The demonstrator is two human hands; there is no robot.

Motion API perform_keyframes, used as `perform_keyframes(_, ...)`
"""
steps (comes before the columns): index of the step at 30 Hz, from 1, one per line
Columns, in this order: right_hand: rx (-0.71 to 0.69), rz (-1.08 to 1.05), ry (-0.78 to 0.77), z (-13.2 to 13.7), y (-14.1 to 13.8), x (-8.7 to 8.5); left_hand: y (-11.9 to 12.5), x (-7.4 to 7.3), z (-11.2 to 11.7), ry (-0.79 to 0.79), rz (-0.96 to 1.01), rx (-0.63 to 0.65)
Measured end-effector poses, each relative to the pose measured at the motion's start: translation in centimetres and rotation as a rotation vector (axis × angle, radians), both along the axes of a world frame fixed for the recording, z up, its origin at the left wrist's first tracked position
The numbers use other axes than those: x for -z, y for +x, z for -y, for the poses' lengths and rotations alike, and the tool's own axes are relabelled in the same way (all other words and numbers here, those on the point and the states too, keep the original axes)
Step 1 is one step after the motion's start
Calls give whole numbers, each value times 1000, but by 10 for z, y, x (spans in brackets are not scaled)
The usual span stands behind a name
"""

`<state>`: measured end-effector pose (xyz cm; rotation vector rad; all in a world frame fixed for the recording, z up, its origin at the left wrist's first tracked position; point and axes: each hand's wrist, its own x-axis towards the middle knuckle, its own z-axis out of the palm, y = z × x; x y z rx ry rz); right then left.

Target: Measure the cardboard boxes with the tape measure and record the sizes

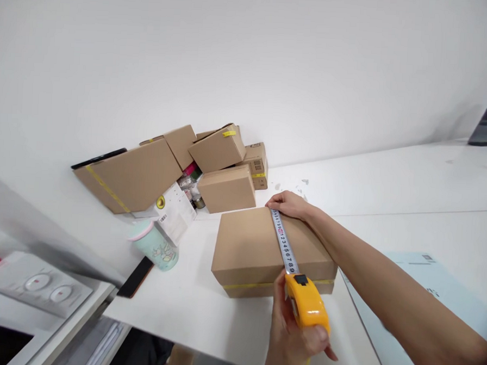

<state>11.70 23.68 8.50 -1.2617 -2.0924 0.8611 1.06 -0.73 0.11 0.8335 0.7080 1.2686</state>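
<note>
A closed cardboard box [248,248] with a yellow tape band lies flat on the white table [204,316]. My left hand [294,337], at the box's near edge, is closed round a yellow tape measure [307,303]. Its metal blade [284,244] runs across the box top to the far edge. There my right hand [289,203] presses the blade's end down with its fingers curled over the edge; my right forearm stretches in from the lower right.
Several cardboard boxes [223,165] are piled against the wall behind, with small items among them. A mint-green cup [154,246] lies on its side to the left, beside a dark flat object [135,277]. A pale blue sheet [434,279] lies at the right.
</note>
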Motion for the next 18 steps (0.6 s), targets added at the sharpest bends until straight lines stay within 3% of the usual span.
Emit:
perform_keyframes(11, -15, -82, -32, 2, 0, -3, 3, -20, -4, -21, -72, -29)
perform_keyframes(15, 2, -212, -21, 10, 11, -8, -18, -33, 8, 81, -84, -95)
perform_keyframes(18, 85, -351, -11, 26, 33, -9, -50, -41, 24, 220, -159, -299)
